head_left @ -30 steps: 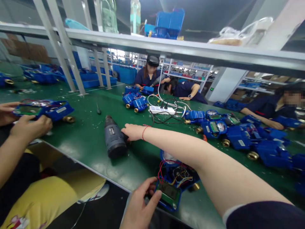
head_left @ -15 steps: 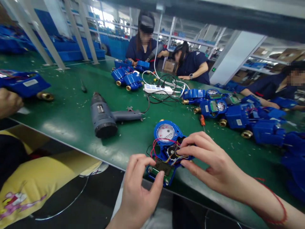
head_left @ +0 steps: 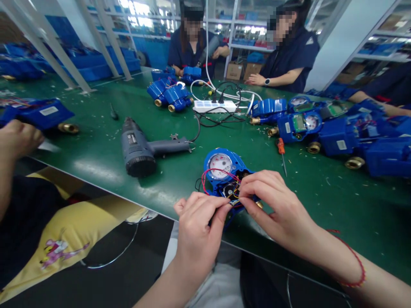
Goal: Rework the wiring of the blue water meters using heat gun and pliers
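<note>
Blue plastic water-meter body lies near the front edge of the green tabletop, directly before me, its round white dial facing up. Thin red, yellow and black wires loop across it, exposed, with no cover fitted over them. My left hand and right hand close in on it from either side. The fingers of my right hand are pinched together on the wires; my left fingers reach the same spot, but what they grip is hidden. Just beyond lie an orange-handled screwdriver, a grey heat gun and a white power strip. To my right, blue meters with closed housings lie grouped, so mine looks less finished.
</note>
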A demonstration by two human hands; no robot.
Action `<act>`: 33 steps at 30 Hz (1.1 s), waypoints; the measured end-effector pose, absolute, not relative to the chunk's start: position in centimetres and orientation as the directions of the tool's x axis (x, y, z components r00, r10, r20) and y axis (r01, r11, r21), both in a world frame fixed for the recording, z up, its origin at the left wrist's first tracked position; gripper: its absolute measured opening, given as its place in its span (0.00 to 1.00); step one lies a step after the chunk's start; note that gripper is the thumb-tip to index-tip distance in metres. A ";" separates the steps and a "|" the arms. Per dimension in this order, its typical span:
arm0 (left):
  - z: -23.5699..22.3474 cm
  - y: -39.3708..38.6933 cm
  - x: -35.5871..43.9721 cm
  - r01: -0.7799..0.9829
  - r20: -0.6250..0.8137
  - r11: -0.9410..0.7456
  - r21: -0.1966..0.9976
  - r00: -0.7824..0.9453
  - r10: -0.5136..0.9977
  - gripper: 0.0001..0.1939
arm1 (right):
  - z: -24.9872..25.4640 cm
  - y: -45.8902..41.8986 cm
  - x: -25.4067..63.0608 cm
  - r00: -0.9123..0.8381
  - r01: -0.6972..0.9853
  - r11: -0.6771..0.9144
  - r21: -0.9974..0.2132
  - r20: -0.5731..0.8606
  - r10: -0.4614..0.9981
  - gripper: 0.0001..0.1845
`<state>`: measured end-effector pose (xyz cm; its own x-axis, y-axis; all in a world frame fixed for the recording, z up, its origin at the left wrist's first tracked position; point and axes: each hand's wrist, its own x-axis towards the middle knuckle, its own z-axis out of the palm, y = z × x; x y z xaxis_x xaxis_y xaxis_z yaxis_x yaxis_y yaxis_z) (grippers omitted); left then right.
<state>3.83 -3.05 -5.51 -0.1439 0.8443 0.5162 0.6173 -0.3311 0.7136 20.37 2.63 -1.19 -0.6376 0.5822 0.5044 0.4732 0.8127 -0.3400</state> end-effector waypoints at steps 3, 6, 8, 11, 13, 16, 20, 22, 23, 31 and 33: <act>-5.6 -3.0 3.5 0.598 0.500 -0.329 0.731 -0.140 0.855 0.05 | -1.4 2.7 20.6 -0.640 0.464 0.809 -0.360 0.496 0.587 0.04; -5.7 -2.7 3.3 0.539 0.455 -0.313 0.782 -0.151 0.878 0.05 | -1.3 2.6 20.8 -0.640 0.460 0.803 -0.378 0.485 0.595 0.04; -5.8 -2.6 3.3 0.506 0.434 -0.302 0.808 -0.164 0.886 0.05 | -1.1 2.5 20.8 -0.644 0.457 0.802 -0.386 0.478 0.597 0.04; -5.9 -2.6 3.3 0.483 0.421 -0.295 0.825 -0.176 0.890 0.05 | -0.8 2.3 20.6 -0.656 0.441 0.806 -0.395 0.472 0.589 0.05; -5.9 -2.6 3.4 0.478 0.428 -0.303 0.824 -0.175 0.887 0.05 | -0.9 2.3 20.4 -0.664 0.435 0.823 -0.366 0.487 0.567 0.07; -5.9 -2.6 3.5 0.464 0.439 -0.323 0.825 -0.166 0.883 0.05 | -1.3 2.5 20.1 -0.667 0.428 0.844 -0.323 0.517 0.536 0.02; -6.0 -2.5 3.8 0.304 0.397 -0.336 0.891 -0.166 0.903 0.06 | -2.1 2.5 20.0 -0.638 0.413 0.842 -0.349 0.549 0.540 0.04; -6.1 -2.3 3.9 0.193 0.351 -0.319 0.928 -0.169 0.921 0.06 | -2.3 2.3 20.0 -0.621 0.408 0.840 -0.358 0.566 0.542 0.05; -6.1 -2.2 3.8 0.148 0.315 -0.291 0.945 -0.178 0.932 0.07 | -2.4 2.2 20.0 -0.608 0.409 0.838 -0.361 0.577 0.545 0.05; -6.5 -2.3 3.7 0.067 0.108 -0.093 0.993 -0.277 0.955 0.08 | -2.9 2.1 20.3 -0.524 0.444 0.799 -0.407 0.605 0.599 0.06; -6.4 -2.4 4.0 0.141 0.214 -0.180 0.973 -0.282 0.935 0.07 | -2.9 2.0 20.3 -0.517 0.447 0.790 -0.419 0.600 0.611 0.06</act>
